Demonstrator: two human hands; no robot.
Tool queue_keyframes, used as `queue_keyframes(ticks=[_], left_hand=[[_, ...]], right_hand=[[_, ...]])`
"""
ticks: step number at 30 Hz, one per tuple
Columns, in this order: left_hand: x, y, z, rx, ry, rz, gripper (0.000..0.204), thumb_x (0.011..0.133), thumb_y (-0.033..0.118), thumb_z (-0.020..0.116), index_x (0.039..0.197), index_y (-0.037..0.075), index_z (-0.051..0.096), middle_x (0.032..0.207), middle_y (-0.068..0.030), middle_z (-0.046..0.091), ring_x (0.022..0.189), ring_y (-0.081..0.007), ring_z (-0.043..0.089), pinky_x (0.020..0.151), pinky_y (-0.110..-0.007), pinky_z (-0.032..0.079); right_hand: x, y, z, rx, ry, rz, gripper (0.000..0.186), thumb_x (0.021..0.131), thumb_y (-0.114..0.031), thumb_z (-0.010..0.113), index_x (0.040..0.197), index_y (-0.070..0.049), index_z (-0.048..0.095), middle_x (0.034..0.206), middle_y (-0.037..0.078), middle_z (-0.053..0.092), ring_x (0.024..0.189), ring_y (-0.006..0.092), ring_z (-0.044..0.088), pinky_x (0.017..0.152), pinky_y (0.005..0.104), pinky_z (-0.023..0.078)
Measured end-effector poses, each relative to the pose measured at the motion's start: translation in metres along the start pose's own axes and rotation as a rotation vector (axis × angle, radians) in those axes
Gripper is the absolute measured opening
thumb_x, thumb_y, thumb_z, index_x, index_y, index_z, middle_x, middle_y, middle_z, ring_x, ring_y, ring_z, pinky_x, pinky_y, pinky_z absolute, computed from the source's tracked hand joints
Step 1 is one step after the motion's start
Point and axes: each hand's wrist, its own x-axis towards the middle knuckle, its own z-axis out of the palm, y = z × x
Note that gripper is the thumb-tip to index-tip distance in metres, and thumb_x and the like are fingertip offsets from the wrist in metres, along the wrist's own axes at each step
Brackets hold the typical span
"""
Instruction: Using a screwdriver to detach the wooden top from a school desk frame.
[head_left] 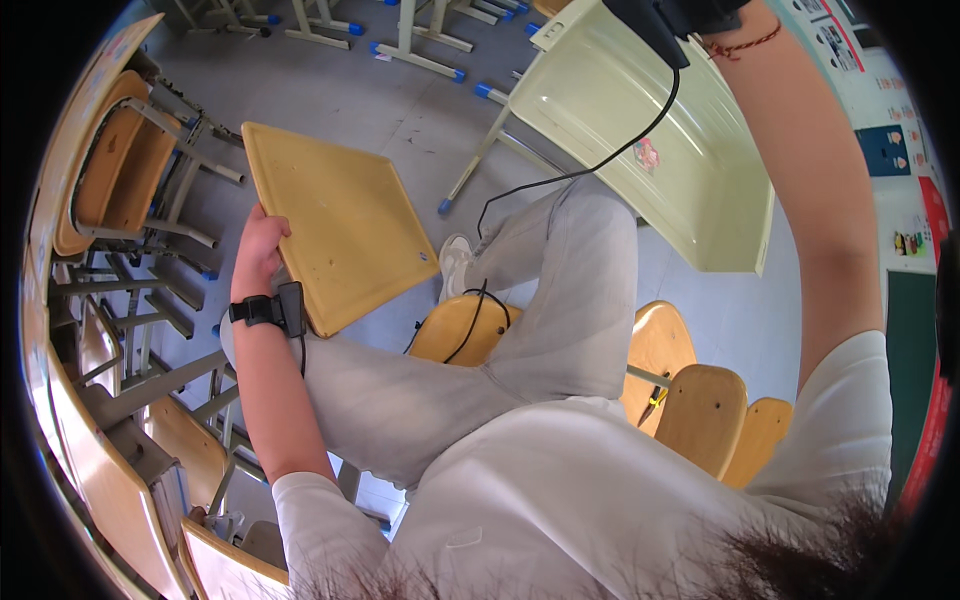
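My left hand [262,243] is closed on the left edge of a yellow-tan desktop panel [345,220], a flat board with rounded corners. The panel stands tilted beside my left thigh, its lower edge close to the leg. My right arm reaches up to the far right, over a pale green plastic desk tray [690,150] on metal legs. A black device at the wrist and the picture's upper edge hide my right hand. Inside the tray is a small reddish sticker [646,155]. A black cable [610,157] hangs from the wrist device across the tray toward my leg.
I sit on a wooden chair [455,330]. More wooden chairs [707,415] stand behind to the right, one with a yellow-and-black tool [655,400] on it. Chairs and desks [130,160] crowd the left side. Blue-capped metal desk legs [420,45] line the far floor.
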Motion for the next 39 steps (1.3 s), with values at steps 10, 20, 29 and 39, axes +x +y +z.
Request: queue_keyframes(ticks=[10, 20, 29, 39], left_hand=[[-0.004, 0.006, 0.006, -0.012, 0.011, -0.049, 0.072, 0.07, -0.016, 0.042, 0.141, -0.002, 0.04, 0.12, -0.0154, 0.06, 0.108, -0.0287, 0.064, 0.088, -0.037, 0.056], [-0.006, 0.012, 0.009, 0.004, 0.058, -0.068, 0.067, 0.074, -0.015, 0.045, 0.14, -0.002, 0.04, 0.123, -0.0162, 0.06, 0.111, -0.0289, 0.064, 0.092, -0.038, 0.055], [-0.008, 0.013, 0.014, 0.003, 0.074, -0.047, 0.071, 0.069, -0.015, 0.043, 0.139, -0.002, 0.043, 0.123, -0.0152, 0.06, 0.109, -0.0281, 0.064, 0.091, -0.037, 0.055], [-0.001, 0.012, 0.017, 0.004, 0.035, -0.044, 0.069, 0.074, -0.016, 0.044, 0.141, 0.0, 0.039, 0.124, -0.016, 0.059, 0.11, -0.0293, 0.064, 0.089, -0.038, 0.056]], right_hand=[[-0.011, 0.025, 0.072, 0.062, -0.146, -0.153, 0.034, 0.092, -0.03, 0.069, 0.075, -0.003, 0.057, 0.056, 0.01, 0.047, 0.052, 0.0182, 0.043, 0.052, 0.0353, 0.039], [-0.033, 0.045, 0.093, 0.12, -0.283, -0.219, 0.034, 0.091, -0.023, 0.069, 0.072, -0.002, 0.05, 0.058, 0.015, 0.048, 0.051, 0.0302, 0.047, 0.05, 0.0387, 0.039], [-0.073, 0.021, -0.029, -0.095, -0.389, -0.162, 0.024, 0.089, -0.014, 0.074, 0.073, -0.006, 0.058, 0.058, 0.007, 0.047, 0.051, 0.0177, 0.043, 0.048, 0.033, 0.034], [-0.099, 0.023, -0.258, -0.531, -0.411, 0.008, 0.013, 0.102, -0.007, 0.058, 0.111, 0.001, 0.063, 0.104, 0.002, 0.061, 0.092, 0.0108, 0.054, 0.087, 0.0223, 0.04]])
